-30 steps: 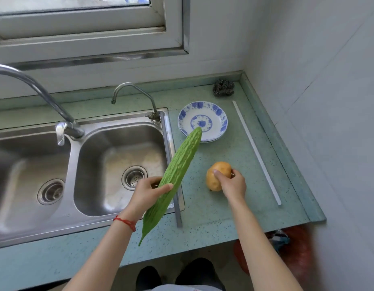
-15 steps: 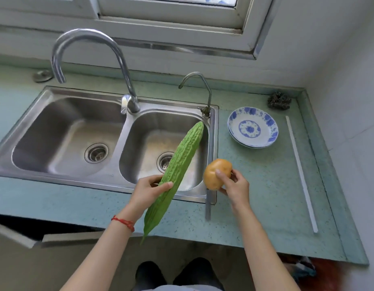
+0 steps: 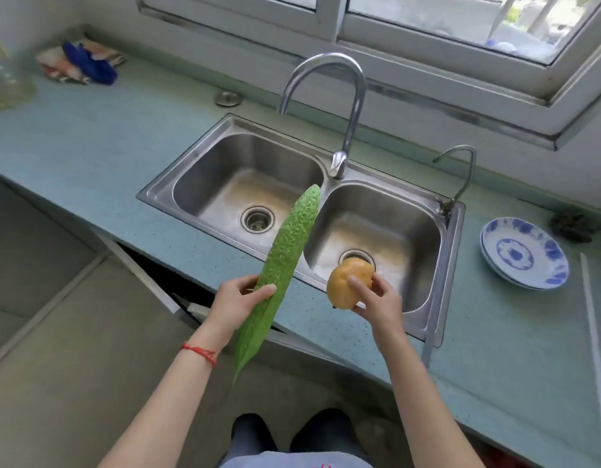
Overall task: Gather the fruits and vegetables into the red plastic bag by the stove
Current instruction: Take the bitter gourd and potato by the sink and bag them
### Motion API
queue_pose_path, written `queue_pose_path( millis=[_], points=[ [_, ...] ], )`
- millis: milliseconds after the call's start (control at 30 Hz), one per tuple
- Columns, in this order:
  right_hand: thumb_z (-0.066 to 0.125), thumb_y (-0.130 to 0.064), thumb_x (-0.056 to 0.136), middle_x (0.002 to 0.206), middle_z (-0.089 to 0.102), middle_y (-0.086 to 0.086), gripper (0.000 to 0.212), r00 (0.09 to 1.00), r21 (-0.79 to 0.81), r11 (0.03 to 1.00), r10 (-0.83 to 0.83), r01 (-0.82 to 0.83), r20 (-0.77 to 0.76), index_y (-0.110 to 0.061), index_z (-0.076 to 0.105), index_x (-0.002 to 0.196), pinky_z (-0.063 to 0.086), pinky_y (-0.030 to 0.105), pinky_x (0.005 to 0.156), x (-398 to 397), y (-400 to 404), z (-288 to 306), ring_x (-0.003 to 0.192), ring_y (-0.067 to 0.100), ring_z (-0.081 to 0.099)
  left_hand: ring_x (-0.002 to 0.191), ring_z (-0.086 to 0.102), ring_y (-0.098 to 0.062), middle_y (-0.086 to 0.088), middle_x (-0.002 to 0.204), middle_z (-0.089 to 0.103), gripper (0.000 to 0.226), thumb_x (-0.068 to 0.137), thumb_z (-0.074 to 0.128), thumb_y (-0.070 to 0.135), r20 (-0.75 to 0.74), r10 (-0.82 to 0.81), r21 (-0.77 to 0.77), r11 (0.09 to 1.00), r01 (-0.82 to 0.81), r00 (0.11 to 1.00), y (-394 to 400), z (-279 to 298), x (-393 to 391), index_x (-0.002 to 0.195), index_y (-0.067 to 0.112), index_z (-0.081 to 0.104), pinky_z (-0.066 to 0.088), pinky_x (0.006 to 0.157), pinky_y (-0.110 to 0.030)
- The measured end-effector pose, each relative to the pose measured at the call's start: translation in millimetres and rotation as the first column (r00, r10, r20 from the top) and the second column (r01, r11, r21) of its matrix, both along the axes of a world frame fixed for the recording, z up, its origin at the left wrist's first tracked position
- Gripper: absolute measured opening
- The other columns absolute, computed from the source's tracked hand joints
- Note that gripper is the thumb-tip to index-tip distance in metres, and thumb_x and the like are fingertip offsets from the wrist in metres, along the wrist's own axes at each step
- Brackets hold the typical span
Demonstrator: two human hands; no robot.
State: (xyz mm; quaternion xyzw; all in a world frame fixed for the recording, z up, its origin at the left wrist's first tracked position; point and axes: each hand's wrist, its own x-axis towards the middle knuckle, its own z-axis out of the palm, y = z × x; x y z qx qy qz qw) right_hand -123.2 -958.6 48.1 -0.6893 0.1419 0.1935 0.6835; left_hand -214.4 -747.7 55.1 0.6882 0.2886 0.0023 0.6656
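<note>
My left hand (image 3: 236,300) grips a long bumpy green bitter gourd (image 3: 282,261) near its lower third; the gourd tilts up toward the sink divider. My right hand (image 3: 378,300) holds a round yellow-orange fruit (image 3: 346,283) in its fingers, in the air over the front edge of the right sink basin. The two hands are close together, apart from each other. A sliver of red shows at the bottom right corner, under the counter; I cannot tell what it is. No stove is in view.
A double steel sink (image 3: 245,184) with a tall faucet (image 3: 343,106) and a small tap (image 3: 461,173) sits in the green counter (image 3: 89,153). Stacked blue-and-white plates (image 3: 525,253) and a white strip (image 3: 592,325) lie right; cloths (image 3: 83,62) at far left.
My right hand has lifted the yellow fruit off the counter. The view has swung left, so the sink now fills the middle and the plates sit at the right edge.
</note>
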Motion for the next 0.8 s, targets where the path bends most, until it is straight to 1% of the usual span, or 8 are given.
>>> queue_pose_path(
  millis=[67,167,233,433,533,667,700,800],
  points=[
    [0.072,-0.012,0.076,0.103,0.057,-0.002,0.043,0.997,0.002,0.998,0.069,-0.069,0.023,-0.017,0.054,0.115,0.056,0.024,0.059,-10,28,4,0.094,0.017,0.057,0.065,0.065,0.001,0.003,0.084,0.069,0.019,0.08,0.067,0.011,0.022,0.065,-0.023,0.998,-0.065,0.998,22,1,-20,0.099,0.012,0.067,0.052,0.06,-0.011],
    [0.073,-0.013,0.076,0.114,0.056,0.005,0.051,0.979,0.0,0.981,0.196,-0.196,0.049,-0.012,0.053,0.123,0.058,0.025,0.061,-23,69,8,0.1,0.022,0.058,0.064,0.065,0.001,0.009,0.074,0.072,0.015,0.08,0.067,0.009,0.05,0.187,-0.065,0.981,-0.183,0.981,52,0,-50,0.095,0.011,0.068,0.053,0.059,-0.013],
    [0.073,-0.012,0.076,0.113,0.058,0.007,0.048,0.957,0.004,0.959,0.284,-0.285,0.062,-0.011,0.055,0.12,0.059,0.027,0.062,-29,96,9,0.098,0.022,0.06,0.062,0.065,0.002,0.013,0.065,0.072,0.014,0.08,0.066,0.007,0.068,0.276,-0.076,0.96,-0.271,0.959,68,-1,-71,0.093,0.011,0.067,0.051,0.056,-0.012],
    [0.071,-0.01,0.077,0.101,0.063,0.002,0.038,0.81,0.012,0.815,0.574,-0.579,0.119,-0.014,0.059,0.113,0.059,0.035,0.07,-46,174,19,0.082,0.011,0.064,0.058,0.064,-0.001,0.009,0.062,0.071,0.009,0.08,0.065,0.004,0.092,0.539,-0.086,0.842,-0.532,0.838,102,1,-133,0.087,0.009,0.068,0.05,0.054,-0.014],
    [0.071,-0.011,0.077,0.104,0.063,0.007,0.041,0.701,0.006,0.706,0.701,-0.708,0.131,-0.007,0.058,0.116,0.059,0.04,0.074,-57,210,20,0.081,0.012,0.066,0.058,0.063,0.0,0.012,0.061,0.071,0.009,0.081,0.064,0.005,0.097,0.669,-0.099,0.743,-0.662,0.737,111,1,-162,0.083,0.013,0.068,0.05,0.054,-0.013],
    [0.07,-0.009,0.077,0.092,0.06,0.008,0.02,0.514,-0.015,0.52,0.848,-0.854,0.128,-0.016,0.063,0.095,0.054,0.051,0.078,-75,253,20,0.083,0.022,0.061,0.059,0.063,0.003,0.015,0.061,0.071,0.015,0.081,0.064,0.003,0.105,0.839,-0.113,0.543,-0.832,0.534,109,0,-200,0.081,0.017,0.068,0.05,0.057,-0.011],
    [0.072,-0.01,0.076,0.089,0.059,0.009,0.021,0.465,-0.021,0.471,0.876,-0.882,0.13,-0.016,0.064,0.094,0.053,0.053,0.078,-80,261,20,0.083,0.022,0.059,0.059,0.063,0.003,0.015,0.061,0.07,0.015,0.081,0.063,0.003,0.108,0.87,-0.117,0.492,-0.863,0.481,106,0,-208,0.081,0.017,0.068,0.05,0.057,-0.011],
    [0.076,-0.026,0.065,0.096,0.064,0.007,0.054,0.296,-0.065,0.305,0.948,-0.95,0.119,-0.01,0.061,0.114,0.057,0.045,0.074,-97,281,20,0.088,0.022,0.063,0.06,0.063,0.002,0.014,0.062,0.071,0.015,0.081,0.063,0.004,0.113,0.939,-0.122,0.338,-0.933,0.325,92,0,-232,0.08,0.018,0.069,0.051,0.06,-0.011]
  ],
)
